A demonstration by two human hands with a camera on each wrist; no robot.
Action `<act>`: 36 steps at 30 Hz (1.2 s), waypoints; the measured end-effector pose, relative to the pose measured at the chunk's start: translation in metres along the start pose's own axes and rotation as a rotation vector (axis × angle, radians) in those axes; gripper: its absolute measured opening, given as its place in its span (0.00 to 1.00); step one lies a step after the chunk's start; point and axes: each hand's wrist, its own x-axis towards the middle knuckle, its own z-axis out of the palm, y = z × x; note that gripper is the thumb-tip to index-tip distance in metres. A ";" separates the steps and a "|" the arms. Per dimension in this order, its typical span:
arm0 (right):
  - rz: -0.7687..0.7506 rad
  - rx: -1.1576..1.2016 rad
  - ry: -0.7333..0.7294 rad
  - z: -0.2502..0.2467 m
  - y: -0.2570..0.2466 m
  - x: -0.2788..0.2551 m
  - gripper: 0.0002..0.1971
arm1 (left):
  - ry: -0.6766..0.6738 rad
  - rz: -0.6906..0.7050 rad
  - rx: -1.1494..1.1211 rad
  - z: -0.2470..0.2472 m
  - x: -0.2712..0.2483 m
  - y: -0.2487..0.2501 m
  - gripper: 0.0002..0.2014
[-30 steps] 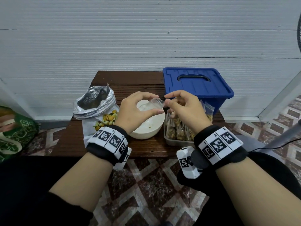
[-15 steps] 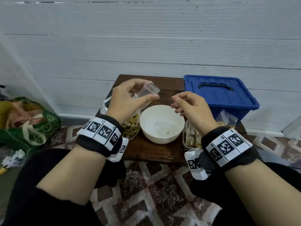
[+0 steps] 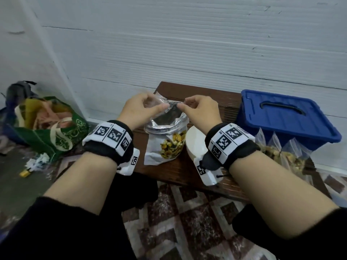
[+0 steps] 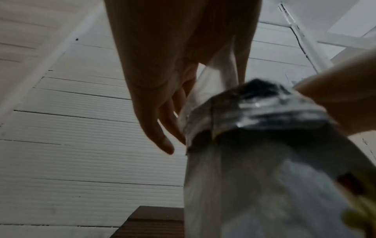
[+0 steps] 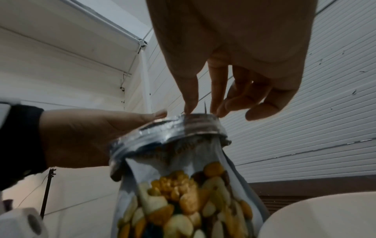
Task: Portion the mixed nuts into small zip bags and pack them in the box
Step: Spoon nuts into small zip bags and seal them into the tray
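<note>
I hold a small clear zip bag (image 3: 161, 100) by its top between both hands, just over the rolled-down mouth of the big foil pouch of mixed nuts (image 3: 170, 147). My left hand (image 3: 155, 103) pinches the bag's left side, and the clear film (image 4: 215, 70) runs between its fingers. My right hand (image 3: 183, 104) pinches the right side with thumb and forefinger, just above the pouch rim (image 5: 183, 127). Whether the small bag holds anything is not visible. The blue box (image 3: 281, 117) stands lidded at the right.
A white bowl (image 3: 194, 145) sits right of the pouch, under my right wrist. Several filled zip bags (image 3: 281, 152) stand in front of the blue box. The low wooden table (image 3: 178, 171) stands against a white wall. A stuffed green bag (image 3: 54, 126) lies on the floor at the left.
My left hand carried the small bag from above the bowl leftward to over the nut pouch. The right hand, which had let go, pinches it again. The view swung left.
</note>
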 end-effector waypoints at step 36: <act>0.261 0.201 0.355 -0.024 0.011 0.006 0.14 | 0.037 0.058 -0.173 0.015 -0.019 -0.013 0.17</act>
